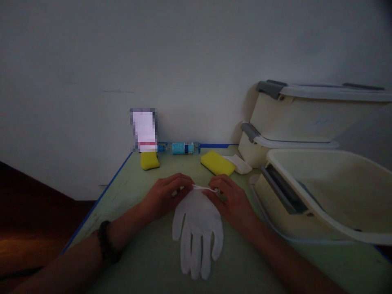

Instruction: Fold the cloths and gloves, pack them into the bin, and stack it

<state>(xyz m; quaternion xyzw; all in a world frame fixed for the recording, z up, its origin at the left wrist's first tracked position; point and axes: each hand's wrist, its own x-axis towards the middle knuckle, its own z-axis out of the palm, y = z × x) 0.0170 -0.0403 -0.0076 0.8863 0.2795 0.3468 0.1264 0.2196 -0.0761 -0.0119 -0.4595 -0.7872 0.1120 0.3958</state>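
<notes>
White gloves (199, 220) lie on the table with the fingers pointing towards me; they may be a stacked pair, which I cannot tell for sure. My left hand (173, 190) pinches the left end of the cuff between thumb and fingers. At the cuff's right end, my right hand (228, 196) grips the edge the same way. Between the two hands the cuff edge is stretched in a thin, slightly raised line. A dark beaded bracelet (108, 241) circles my left wrist.
Beyond my hands lie a yellow sponge (217, 163), a folded white cloth (240, 163) and a water bottle (183, 148) on its side. A blurred phone-like screen (144, 128) leans on another yellow sponge (150, 161). An open bin (284, 220) and stacked lidded boxes (300, 116) stand right.
</notes>
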